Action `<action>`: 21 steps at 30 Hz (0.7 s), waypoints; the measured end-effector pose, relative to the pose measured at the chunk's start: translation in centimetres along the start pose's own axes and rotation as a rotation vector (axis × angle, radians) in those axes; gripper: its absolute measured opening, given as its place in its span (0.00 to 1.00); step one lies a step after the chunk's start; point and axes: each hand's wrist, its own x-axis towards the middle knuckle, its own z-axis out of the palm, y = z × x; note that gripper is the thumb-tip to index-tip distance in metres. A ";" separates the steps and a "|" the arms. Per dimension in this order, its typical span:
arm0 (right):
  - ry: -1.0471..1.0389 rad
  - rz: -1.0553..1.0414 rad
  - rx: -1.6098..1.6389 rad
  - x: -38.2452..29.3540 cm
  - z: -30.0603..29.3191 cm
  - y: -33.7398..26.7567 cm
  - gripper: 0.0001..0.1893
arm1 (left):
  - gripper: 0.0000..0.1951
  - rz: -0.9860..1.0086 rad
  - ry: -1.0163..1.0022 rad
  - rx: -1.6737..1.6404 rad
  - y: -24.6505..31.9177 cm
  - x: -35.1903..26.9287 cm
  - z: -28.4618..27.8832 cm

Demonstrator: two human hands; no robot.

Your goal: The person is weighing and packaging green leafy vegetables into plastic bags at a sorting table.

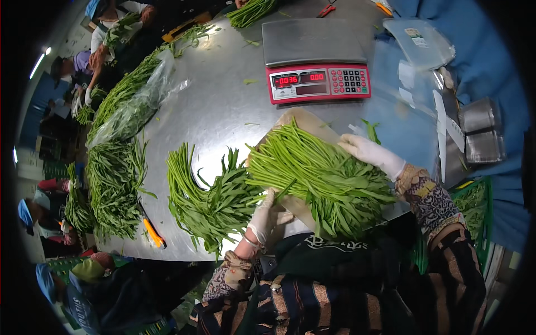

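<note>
A large bunch of leafy greens with long stems, resembling water spinach (318,167), lies in front of me on a tan sheet (299,117). Its stem ends point left and away; the leaves fan toward my body. My gloved right hand (368,153) is at the sheet's right edge, its fingertips apparently pinching it. At the near left side of the bunch, my gloved left hand (268,215) touches stems and the sheet, thumb and fingers spread; whether it grips anything is unclear. Beside it on the left sits a second bunch of greens (209,197).
A red digital scale (320,81) stands beyond the bunch on the metal table (201,100). Piled greens (113,188), a plastic bag (138,104) and an orange-handled knife (153,234) lie left. Clear plastic bags (418,44) are at right. Several co-workers (100,284) stand along the left.
</note>
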 end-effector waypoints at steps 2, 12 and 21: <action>-0.065 0.034 -0.063 0.2 -0.8 -1.5 0.36 | 0.34 0.037 0.020 0.051 -0.1 0.7 -1.2; -0.029 -0.055 -0.813 -8.1 9.8 -13.7 0.48 | 0.36 -0.117 -0.099 0.152 6.4 1.3 5.2; 0.226 -0.231 -0.525 -9.2 8.6 -8.3 0.30 | 0.30 0.016 0.004 0.172 7.8 4.4 3.1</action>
